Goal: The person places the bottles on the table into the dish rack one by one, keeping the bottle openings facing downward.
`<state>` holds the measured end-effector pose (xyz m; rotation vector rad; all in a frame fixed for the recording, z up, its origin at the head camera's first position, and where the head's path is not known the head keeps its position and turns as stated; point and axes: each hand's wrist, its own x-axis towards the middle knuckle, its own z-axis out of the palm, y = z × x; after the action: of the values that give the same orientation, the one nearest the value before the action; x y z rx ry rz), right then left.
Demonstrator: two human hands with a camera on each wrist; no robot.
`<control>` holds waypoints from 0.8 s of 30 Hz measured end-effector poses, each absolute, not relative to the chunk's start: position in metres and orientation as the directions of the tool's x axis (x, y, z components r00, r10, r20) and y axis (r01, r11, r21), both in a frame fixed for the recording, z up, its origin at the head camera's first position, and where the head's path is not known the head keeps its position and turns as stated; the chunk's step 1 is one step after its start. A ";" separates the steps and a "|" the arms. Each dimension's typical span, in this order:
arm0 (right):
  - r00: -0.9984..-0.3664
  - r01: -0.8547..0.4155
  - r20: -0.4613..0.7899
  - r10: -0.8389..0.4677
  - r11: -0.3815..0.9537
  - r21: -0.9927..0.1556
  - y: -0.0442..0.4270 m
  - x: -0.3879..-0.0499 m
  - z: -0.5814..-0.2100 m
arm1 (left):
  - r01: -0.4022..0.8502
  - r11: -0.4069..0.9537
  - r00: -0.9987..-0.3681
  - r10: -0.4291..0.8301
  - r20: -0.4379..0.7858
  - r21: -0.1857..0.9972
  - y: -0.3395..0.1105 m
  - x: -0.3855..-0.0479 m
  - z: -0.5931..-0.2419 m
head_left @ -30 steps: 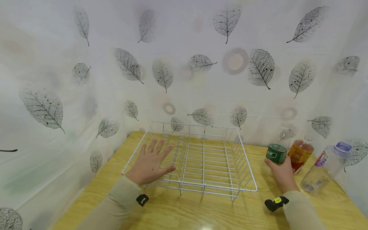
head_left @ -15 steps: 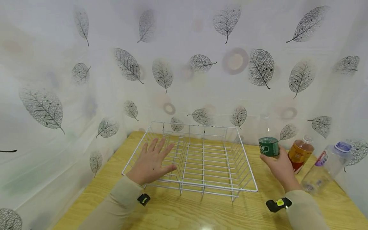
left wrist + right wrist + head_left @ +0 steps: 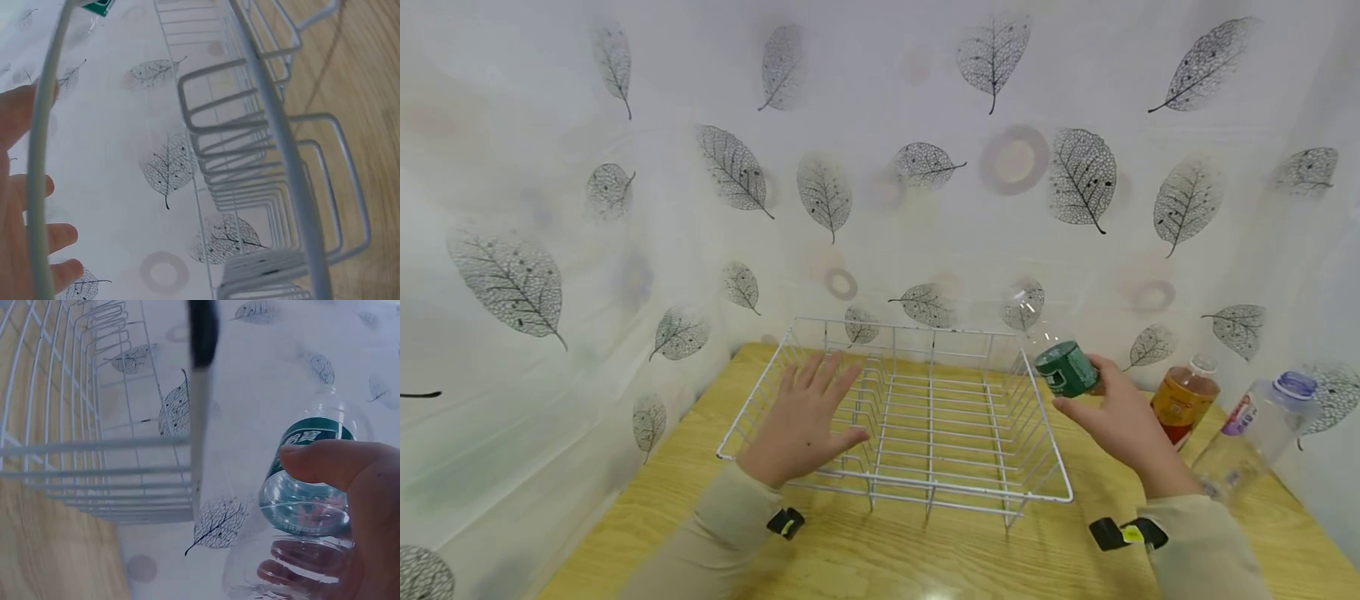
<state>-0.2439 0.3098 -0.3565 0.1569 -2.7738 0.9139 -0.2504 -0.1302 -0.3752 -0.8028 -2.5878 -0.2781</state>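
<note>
Right hand (image 3: 1123, 425) has fingers and thumb wrapped round the green-label bottle (image 3: 1066, 368), thumb across the label. Bottle is tilted, neck pointing up and toward the rack, just beside the right rear corner of the white wire rack (image 3: 931, 482). Right wrist view shows a narrow gap between bottle and rack edge. Bottle base hidden by the hand in head view.

Left hand (image 3: 801, 425) spread wide, fingers straight, holding nothing, over the rack's left side by the divider loops; can't tell if it touches wire.

Rack's back rim sits near the leaf-print curtain (image 3: 887, 83); a strip of counter (image 3: 925, 558) shows ahead of its front rim. Amber bottle (image 3: 1180, 404) stands behind the right hand, clear bottle (image 3: 1247, 429) just beside it, near the counter's right edge.
</note>
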 end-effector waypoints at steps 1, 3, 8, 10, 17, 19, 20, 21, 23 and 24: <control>-0.971 -0.178 0.234 -0.052 0.807 -0.563 0.305 -0.242 -0.352 | 0.585 0.808 -0.738 0.497 0.456 0.066 -0.128 -0.250 -0.374; -0.968 -0.206 0.236 -0.088 0.817 -0.538 0.295 -0.239 -0.344 | 0.594 0.803 -0.717 0.502 0.483 0.046 -0.124 -0.250 -0.372; -0.953 -0.275 0.250 -0.171 0.833 -0.480 0.270 -0.232 -0.331 | 0.617 0.787 -0.648 0.517 0.559 -0.013 -0.110 -0.249 -0.366; -0.948 -0.293 0.253 -0.192 0.837 -0.462 0.260 -0.230 -0.329 | 0.630 0.776 -0.613 0.523 0.592 -0.032 -0.103 -0.249 -0.365; -0.934 -0.325 0.262 -0.244 0.884 -0.335 0.228 -0.229 -0.329 | 0.632 0.767 -0.566 0.553 0.611 -0.109 -0.080 -0.246 -0.362; -0.924 -0.339 0.280 -0.262 0.899 -0.279 0.219 -0.229 -0.331 | 0.631 0.767 -0.571 0.559 0.601 -0.115 -0.075 -0.245 -0.362; -0.917 -0.350 0.288 -0.275 0.902 -0.253 0.215 -0.229 -0.332 | 0.635 0.765 -0.572 0.561 0.598 -0.111 -0.073 -0.245 -0.362; -0.909 -0.360 0.302 -0.286 0.906 -0.224 0.210 -0.229 -0.332 | 0.637 0.762 -0.569 0.564 0.598 -0.112 -0.071 -0.244 -0.362; -0.889 -0.384 0.333 -0.315 0.908 -0.168 0.203 -0.228 -0.334 | 0.644 0.756 -0.558 0.568 0.605 -0.116 -0.068 -0.244 -0.363; -0.880 -0.395 0.344 -0.328 0.907 -0.146 0.199 -0.227 -0.334 | 0.651 0.751 -0.554 0.570 0.607 -0.112 -0.066 -0.243 -0.364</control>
<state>-0.2270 0.1992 -0.3340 0.5371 -2.7563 0.3041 -0.2435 -0.0662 -0.3639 -0.9126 -2.3104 -0.1653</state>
